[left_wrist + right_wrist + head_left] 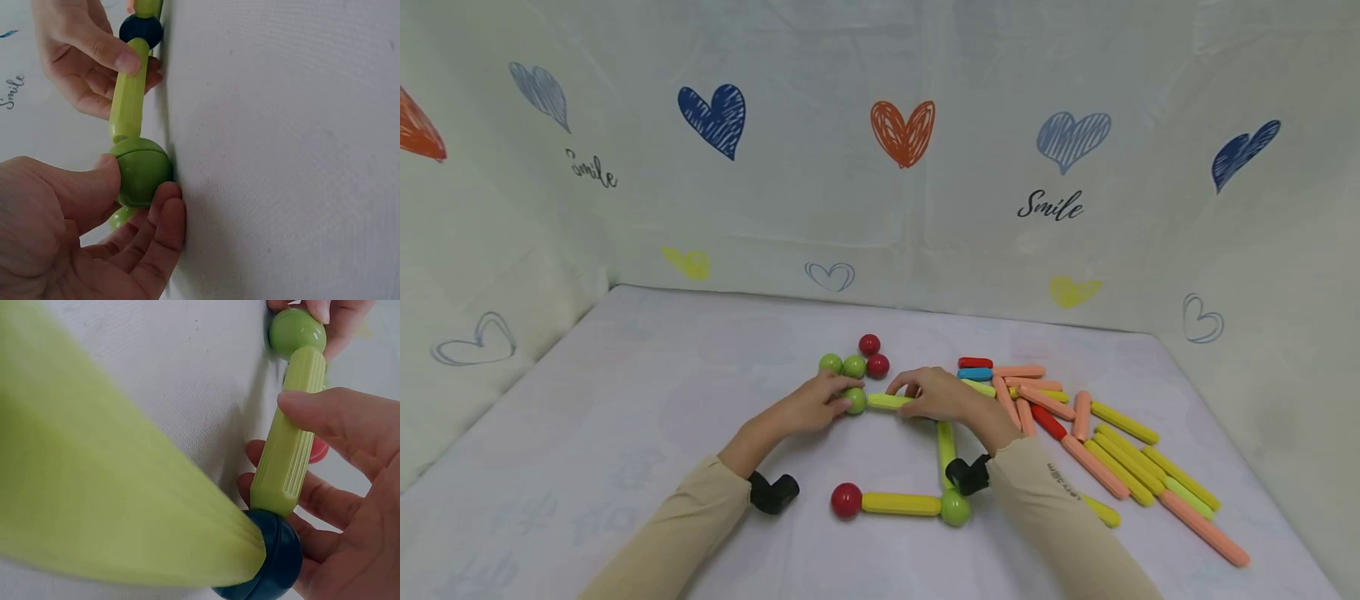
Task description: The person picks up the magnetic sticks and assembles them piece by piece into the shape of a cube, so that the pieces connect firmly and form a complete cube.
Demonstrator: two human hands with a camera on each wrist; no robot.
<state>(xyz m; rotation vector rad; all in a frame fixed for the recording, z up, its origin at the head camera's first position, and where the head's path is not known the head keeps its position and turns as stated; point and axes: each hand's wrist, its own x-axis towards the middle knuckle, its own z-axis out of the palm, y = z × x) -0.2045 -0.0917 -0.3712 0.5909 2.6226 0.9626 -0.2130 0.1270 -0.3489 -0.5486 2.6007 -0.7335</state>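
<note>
My left hand (812, 404) pinches a green ball (144, 172) between thumb and fingers. The end of a yellow-green stick (284, 456) meets this ball. Around the stick's middle, my right hand (936, 393) grips with thumb on one side and fingers on the other. A dark blue ball (278, 559) sits at the stick's other end; the right hand hides it in the head view. From there a second yellow-green stick (946, 446) runs toward me to a green corner ball (955, 507). A yellow stick (901, 504) joins that corner to a red ball (847, 501).
Behind the left hand lie loose green balls (854, 366) and red balls (877, 365). Many orange, yellow, red and blue sticks (1123, 462) are spread on the right of the table, close to the right forearm. A heart-printed sheet (820, 192) hangs behind the table.
</note>
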